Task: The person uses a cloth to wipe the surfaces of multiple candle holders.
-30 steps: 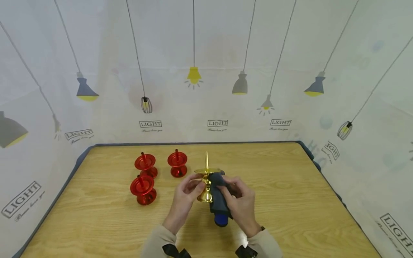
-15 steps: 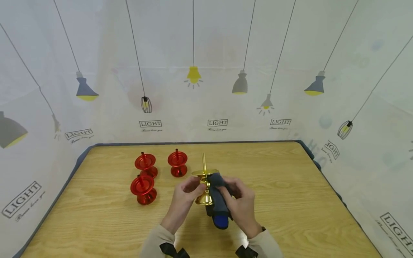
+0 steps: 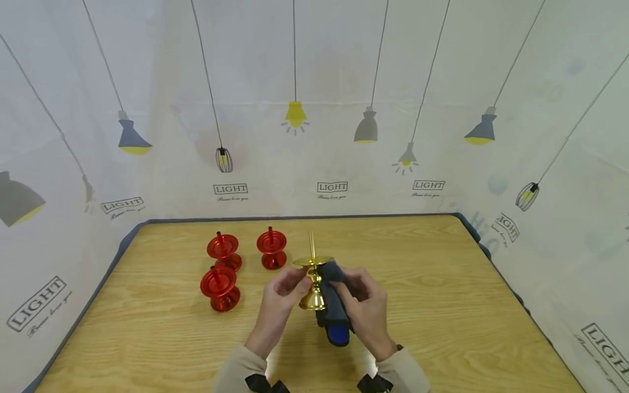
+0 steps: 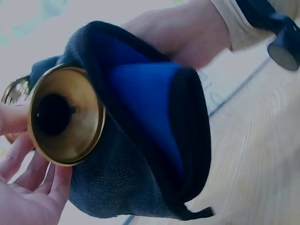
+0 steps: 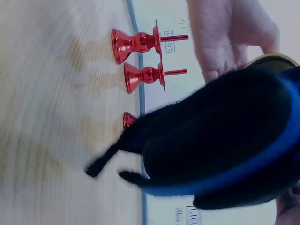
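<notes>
Gold candlestick (image 3: 314, 299) is held upright above the middle of the wooden surface (image 3: 457, 289); the right hand (image 3: 366, 303) grips a folded dark blue cloth (image 3: 334, 303) against the candlestick's right side, the left hand (image 3: 279, 305) pinches its stem (image 3: 316, 279); three red candlesticks (image 3: 225, 301) stand to the left, each topped by a thin spike (image 3: 271, 236)

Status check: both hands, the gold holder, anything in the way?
Left hand grips gold holder, upright. Right hand holds dark cloth against it. Three red holders stand off left, nothing visibly blocking.
</notes>
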A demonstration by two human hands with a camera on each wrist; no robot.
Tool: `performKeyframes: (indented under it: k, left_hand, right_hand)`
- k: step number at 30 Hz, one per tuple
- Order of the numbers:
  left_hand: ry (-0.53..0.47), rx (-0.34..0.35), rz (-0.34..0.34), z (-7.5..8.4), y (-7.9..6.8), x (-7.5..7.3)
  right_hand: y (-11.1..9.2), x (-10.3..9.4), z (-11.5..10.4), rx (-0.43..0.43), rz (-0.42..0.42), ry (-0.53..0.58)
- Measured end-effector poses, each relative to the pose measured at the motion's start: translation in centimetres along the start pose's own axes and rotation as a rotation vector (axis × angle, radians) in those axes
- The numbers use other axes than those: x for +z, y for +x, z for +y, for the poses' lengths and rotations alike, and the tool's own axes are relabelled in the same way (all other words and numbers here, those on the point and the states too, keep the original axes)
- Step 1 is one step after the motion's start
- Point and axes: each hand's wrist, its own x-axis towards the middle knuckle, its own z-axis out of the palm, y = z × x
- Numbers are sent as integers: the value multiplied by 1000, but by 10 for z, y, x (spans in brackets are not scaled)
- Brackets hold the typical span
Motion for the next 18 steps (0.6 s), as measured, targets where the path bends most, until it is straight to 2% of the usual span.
performKeyframes:
  k: [5, 7, 10, 14, 18]
  left_hand:
    - [84, 43, 40, 6, 1, 7]
    - [80, 23, 41, 6, 2, 8]
    - [54, -30, 50, 4, 5, 7]
    - [35, -76, 38, 0, 6, 3]
    - [17, -83, 1, -3, 6, 0]
  right_hand:
    - [2, 2, -6, -189, 18, -121]
    - [2, 3, -7, -254, 21, -187]
    - [1, 3, -7, -300, 22, -233]
    - [-1, 1, -3, -263, 3, -198]
    - [0, -2, 1, -124, -29, -91]
